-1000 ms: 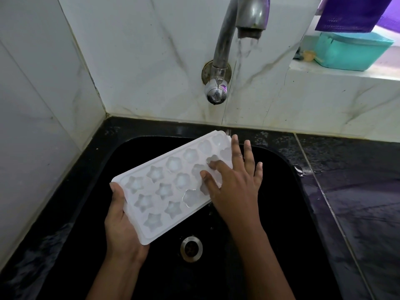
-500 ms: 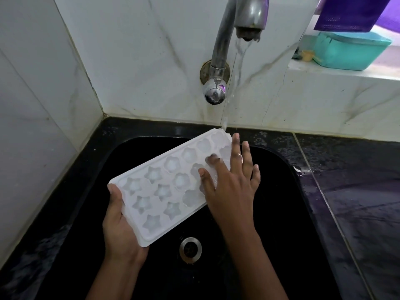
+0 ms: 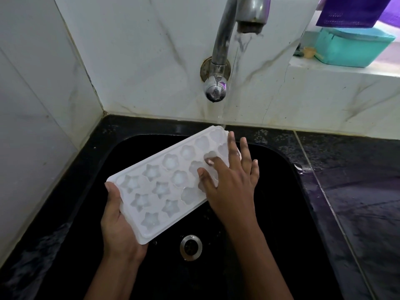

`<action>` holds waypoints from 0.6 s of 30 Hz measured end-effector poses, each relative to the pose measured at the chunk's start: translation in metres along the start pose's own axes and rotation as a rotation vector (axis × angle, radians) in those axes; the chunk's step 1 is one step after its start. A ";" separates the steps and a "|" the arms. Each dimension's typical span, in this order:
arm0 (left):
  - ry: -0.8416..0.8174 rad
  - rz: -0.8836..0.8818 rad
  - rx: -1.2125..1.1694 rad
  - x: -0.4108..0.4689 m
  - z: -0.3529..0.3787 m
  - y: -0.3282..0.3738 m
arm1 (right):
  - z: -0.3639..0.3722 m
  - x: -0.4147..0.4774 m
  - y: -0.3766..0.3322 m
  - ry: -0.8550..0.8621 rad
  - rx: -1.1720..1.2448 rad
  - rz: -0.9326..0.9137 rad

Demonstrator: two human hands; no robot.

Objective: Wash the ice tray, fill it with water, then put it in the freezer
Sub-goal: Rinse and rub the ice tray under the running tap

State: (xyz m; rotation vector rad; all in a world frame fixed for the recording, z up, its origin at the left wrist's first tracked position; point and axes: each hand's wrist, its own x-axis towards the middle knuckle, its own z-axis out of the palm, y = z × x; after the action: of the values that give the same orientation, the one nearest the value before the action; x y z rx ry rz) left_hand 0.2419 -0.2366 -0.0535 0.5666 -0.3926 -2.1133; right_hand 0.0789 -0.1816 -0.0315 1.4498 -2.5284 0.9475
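A white plastic ice tray (image 3: 164,187) with star and flower shaped cups is tilted over the black sink (image 3: 281,213). My left hand (image 3: 118,226) grips its near left end, thumb on the rim. My right hand (image 3: 231,180) lies on the tray's far right part with fingers spread and straight, the forefinger tip pressing into a cup. Water runs from the steel tap (image 3: 229,40) and lands on the tray's far corner.
The sink's drain (image 3: 191,247) sits below the tray. White marble walls close the left and back. A wet black counter (image 3: 357,191) lies to the right. On a ledge at the back right stands a teal tub (image 3: 352,47) beneath a purple cloth (image 3: 350,11).
The water flow has grown from a thin trickle to a full stream hitting the tray's far corner. My right hand's fingers have shifted slightly over the cups. The left hand's hold is unchanged.
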 end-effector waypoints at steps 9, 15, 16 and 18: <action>-0.074 0.027 -0.054 0.001 0.010 0.000 | 0.004 -0.001 -0.004 0.011 -0.002 -0.025; -0.209 -0.088 -0.117 0.005 0.001 -0.008 | 0.003 -0.001 0.005 0.094 -0.074 0.035; -0.127 -0.053 -0.027 0.003 0.007 -0.009 | 0.005 -0.001 0.004 0.105 -0.093 0.032; 0.022 0.021 0.036 -0.015 0.014 -0.006 | 0.007 -0.001 0.001 0.098 -0.066 0.011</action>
State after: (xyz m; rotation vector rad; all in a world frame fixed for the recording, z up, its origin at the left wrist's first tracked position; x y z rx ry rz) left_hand 0.2377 -0.2199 -0.0405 0.6041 -0.4232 -2.0814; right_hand 0.0804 -0.1847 -0.0379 1.3397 -2.4754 0.9039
